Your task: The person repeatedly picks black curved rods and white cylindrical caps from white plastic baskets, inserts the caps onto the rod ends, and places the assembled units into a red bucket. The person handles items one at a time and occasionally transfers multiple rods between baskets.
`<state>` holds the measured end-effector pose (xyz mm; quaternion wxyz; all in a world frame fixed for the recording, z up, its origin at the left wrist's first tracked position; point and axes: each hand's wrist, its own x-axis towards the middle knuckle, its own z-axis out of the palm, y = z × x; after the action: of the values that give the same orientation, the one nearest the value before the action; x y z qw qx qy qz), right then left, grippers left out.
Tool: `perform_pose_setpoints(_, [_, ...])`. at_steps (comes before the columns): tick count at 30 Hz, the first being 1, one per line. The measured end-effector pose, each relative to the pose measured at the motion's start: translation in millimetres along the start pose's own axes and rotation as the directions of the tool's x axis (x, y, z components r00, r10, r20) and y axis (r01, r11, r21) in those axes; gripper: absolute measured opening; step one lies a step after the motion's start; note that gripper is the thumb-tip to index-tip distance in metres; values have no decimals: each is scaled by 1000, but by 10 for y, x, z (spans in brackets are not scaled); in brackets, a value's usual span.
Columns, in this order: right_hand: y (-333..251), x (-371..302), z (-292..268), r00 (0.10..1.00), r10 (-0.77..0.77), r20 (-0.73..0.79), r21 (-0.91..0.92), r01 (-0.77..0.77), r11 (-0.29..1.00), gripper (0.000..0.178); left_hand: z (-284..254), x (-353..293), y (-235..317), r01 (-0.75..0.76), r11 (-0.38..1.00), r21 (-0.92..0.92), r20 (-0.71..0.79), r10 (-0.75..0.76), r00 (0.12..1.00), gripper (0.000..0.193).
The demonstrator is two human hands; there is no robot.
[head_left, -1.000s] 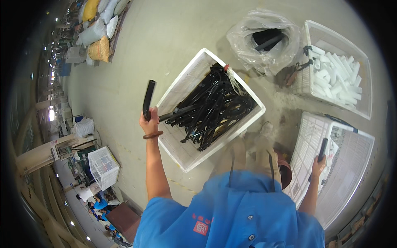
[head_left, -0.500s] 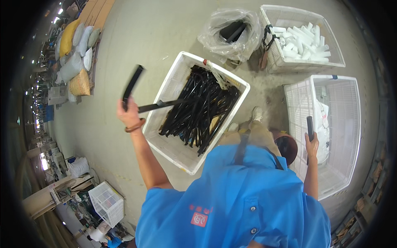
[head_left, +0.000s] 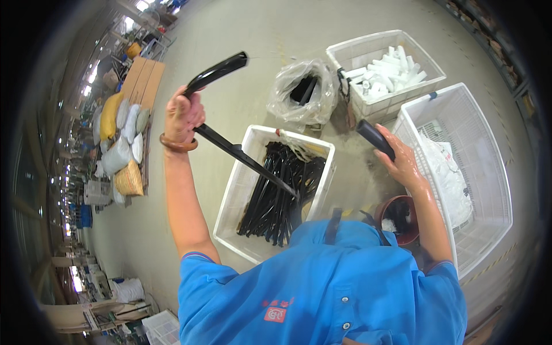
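My left hand (head_left: pixel 185 118) is closed around a glossy black bent tube (head_left: pixel 253 163), raised at the left. Its curved end points up and away; the straight part slopes down over a white crate (head_left: pixel 233 183) with many similar black tubes (head_left: pixel 273 192). A small bracket-like bump sits partway along the straight part. In my right hand (head_left: pixel 403 161) is a short, matte black grip sleeve (head_left: pixel 375 141), its round end pointing away to the left. The sleeve and the tube are apart. My right hand looks wet.
A clear plastic bag (head_left: pixel 282 95) with black pieces stands beyond the tube crate. Behind right, a white crate (head_left: pixel 386 106) holds white foam sleeves (head_left: pixel 385 75). Another white crate (head_left: pixel 499 190) contains a white bag (head_left: pixel 448 178). A reddish bucket (head_left: pixel 409 236) stands close by my body.
The tube has come out over the crate's edge and its curved end has swung to the right. My right hand, holding the sleeve, has moved forward and inward. The view has shifted.
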<state>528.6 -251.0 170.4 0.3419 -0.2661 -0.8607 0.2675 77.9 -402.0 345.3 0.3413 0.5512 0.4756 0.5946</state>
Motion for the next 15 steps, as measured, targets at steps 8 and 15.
perform_pose_setpoints(8, [-232, -836, -1206, 961, -44, -272, -97, 18, 995, 60, 1907, 486, -85, 164, 986, 35, 342, -166, 925, 50])
perform_pose_setpoints(15, [-85, -1615, -1872, 924, 121, -362, -167, -192, 967, 58, 3126, 543, -352, 261, 965, 27, 417, -249, 874, 50])
